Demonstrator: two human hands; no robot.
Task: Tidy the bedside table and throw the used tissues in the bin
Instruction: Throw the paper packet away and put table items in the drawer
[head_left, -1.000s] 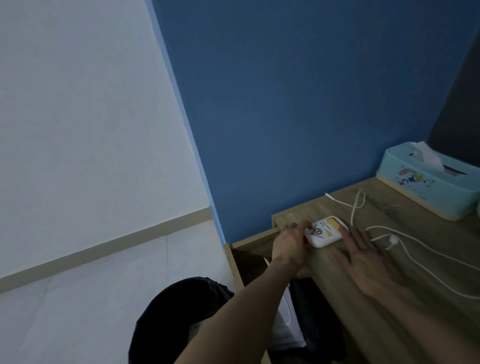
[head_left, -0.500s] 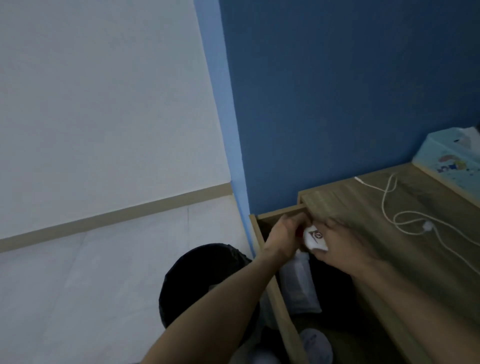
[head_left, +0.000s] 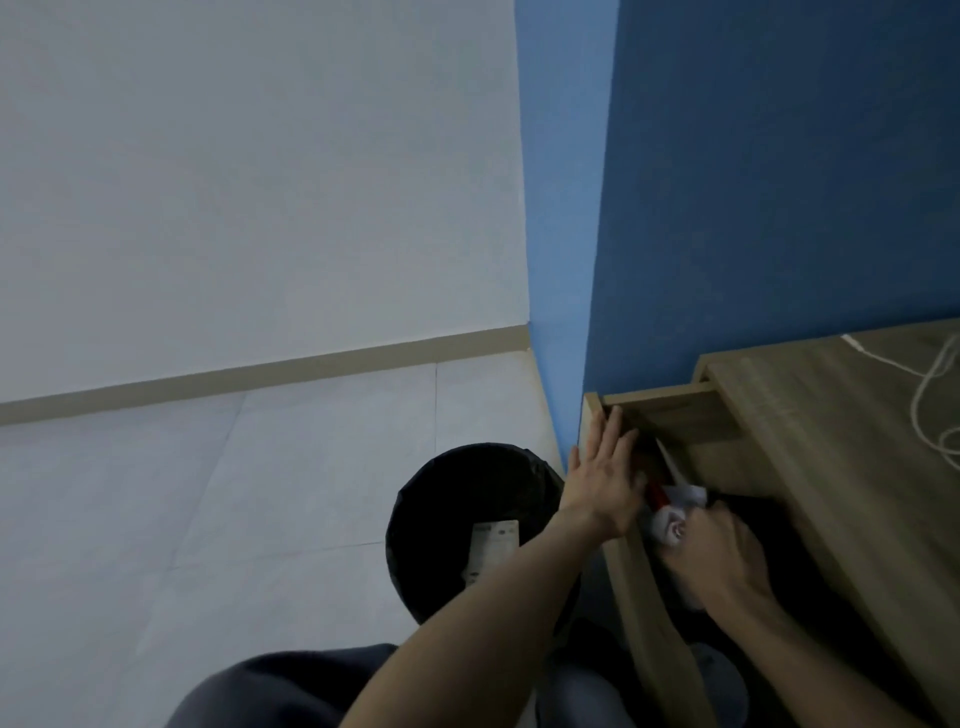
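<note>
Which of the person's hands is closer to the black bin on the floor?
The left. The left hand rests flat on the open drawer's front edge, right beside the black bin. The right hand is inside the drawer, holding a small white pack, farther away.

A bedroom corner in a home.
A wooden bedside table (head_left: 810, 415) with an open drawer (head_left: 631, 566) stands against a blue wall (head_left: 779, 182), a white charging cable (head_left: 930, 384) on top, a black bin (head_left: 467, 519) beside it on pale floor tiles (head_left: 208, 493).

Dim, flat, bluish light with no glare leaves the open wooden drawer's interior (head_left: 769, 525) in deep shadow, edges bend with wide-angle distortion, and detail is soft throughout.
</note>
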